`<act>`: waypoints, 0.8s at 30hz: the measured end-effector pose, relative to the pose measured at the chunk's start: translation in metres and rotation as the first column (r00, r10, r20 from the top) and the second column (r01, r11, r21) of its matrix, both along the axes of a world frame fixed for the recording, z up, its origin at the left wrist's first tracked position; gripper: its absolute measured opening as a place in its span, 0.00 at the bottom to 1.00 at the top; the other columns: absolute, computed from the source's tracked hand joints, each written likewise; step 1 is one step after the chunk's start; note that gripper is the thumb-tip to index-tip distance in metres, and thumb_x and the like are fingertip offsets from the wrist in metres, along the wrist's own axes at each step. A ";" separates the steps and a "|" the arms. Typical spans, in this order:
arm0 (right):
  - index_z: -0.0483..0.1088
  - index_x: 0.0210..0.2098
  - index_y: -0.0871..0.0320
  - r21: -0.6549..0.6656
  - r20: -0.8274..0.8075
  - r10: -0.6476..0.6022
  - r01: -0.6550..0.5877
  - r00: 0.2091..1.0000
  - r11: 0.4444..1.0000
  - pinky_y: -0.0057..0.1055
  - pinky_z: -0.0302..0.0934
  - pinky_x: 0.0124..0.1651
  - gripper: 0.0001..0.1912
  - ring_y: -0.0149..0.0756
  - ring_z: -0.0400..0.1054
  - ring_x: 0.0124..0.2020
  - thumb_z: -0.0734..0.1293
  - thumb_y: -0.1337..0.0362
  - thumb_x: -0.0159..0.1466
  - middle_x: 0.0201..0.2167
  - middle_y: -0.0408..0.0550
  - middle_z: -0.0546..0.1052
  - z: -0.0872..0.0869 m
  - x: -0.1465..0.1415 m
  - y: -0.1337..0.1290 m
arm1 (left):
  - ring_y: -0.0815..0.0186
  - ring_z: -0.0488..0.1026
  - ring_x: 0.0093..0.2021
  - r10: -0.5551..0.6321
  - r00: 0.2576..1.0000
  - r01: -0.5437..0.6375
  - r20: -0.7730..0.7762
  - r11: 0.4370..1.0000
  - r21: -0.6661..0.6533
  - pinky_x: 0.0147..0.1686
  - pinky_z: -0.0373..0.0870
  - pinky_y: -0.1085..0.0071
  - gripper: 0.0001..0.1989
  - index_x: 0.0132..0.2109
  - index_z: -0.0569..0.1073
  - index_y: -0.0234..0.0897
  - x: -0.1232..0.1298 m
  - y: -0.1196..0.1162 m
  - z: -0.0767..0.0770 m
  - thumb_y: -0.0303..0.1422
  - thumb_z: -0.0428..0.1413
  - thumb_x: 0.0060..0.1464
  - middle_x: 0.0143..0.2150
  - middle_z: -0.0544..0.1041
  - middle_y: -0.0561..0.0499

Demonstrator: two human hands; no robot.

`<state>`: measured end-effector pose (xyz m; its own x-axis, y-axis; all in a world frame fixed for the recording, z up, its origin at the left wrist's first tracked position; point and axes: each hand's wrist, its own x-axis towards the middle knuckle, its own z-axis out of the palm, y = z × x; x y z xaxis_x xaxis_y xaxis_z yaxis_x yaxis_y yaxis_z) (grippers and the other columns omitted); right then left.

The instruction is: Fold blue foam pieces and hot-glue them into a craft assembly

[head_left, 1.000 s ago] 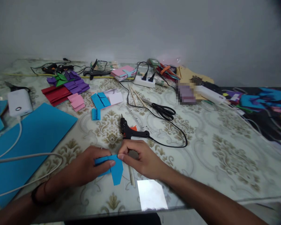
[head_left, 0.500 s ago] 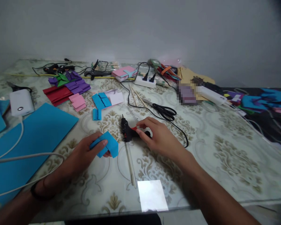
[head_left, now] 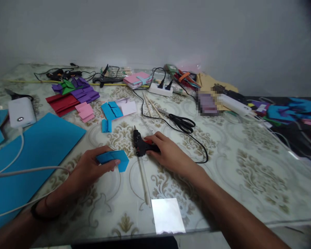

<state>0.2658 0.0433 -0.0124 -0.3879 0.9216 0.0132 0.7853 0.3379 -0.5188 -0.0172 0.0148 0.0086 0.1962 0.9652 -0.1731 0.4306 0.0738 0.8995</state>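
My left hand has a folded blue paper pinched between the thumb and fingers. The blue paper is up near the middle of my desk, a bit to the left of the glue gun, and the two do not touch. My right hand is curled round the handle of the glue gun, close to its orange bit. The gun is black and its tip points away from me. Its black cord bends round on the right. A long pale strip lies on my side of the gun, and a bright white square is by the near edge.

Past the gun, to the right, are black scissors. To the left there is a small blue folded piece, next to some more blue folds. Pink, red and purple papers sit farther left. A big blue sheet lies flat by my left arm, with a white box at its far edge.
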 end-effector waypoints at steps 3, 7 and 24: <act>0.73 0.56 0.60 0.008 -0.046 0.003 -0.003 0.999 1.000 0.44 0.67 0.54 0.18 0.48 0.73 0.48 0.70 0.69 0.66 0.50 0.57 0.74 -0.006 0.000 0.001 | 0.67 0.72 0.23 0.027 1.000 -0.027 -0.001 1.000 -0.004 0.19 0.61 0.74 0.13 0.34 0.79 0.38 0.000 -0.001 -0.001 0.43 0.68 0.51 0.24 0.79 0.53; 0.71 0.53 0.58 0.030 -0.103 -0.011 0.014 0.995 0.999 0.40 0.67 0.53 0.19 0.44 0.72 0.49 0.68 0.72 0.62 0.50 0.54 0.73 -0.006 0.000 0.001 | 0.65 0.73 0.23 0.050 0.998 -0.050 0.031 0.999 -0.003 0.19 0.63 0.73 0.15 0.39 0.78 0.41 -0.003 0.000 -0.005 0.44 0.68 0.50 0.24 0.79 0.54; 0.71 0.33 0.54 -0.137 -0.499 -0.155 0.099 0.852 0.986 0.33 0.59 0.30 0.15 0.38 0.66 0.30 0.66 0.51 0.70 0.29 0.46 0.73 0.024 0.006 -0.020 | 0.62 0.83 0.34 0.044 0.996 -0.046 0.079 0.999 0.029 0.37 0.77 0.71 0.10 0.37 0.74 0.38 -0.001 0.001 0.001 0.40 0.59 0.64 0.31 0.84 0.52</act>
<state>0.2720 0.0234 0.0120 -0.2322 0.9695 0.0785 0.4368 0.1761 -0.8822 -0.0186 0.0155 0.0091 0.1643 0.9780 -0.1287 0.3557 0.0630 0.9325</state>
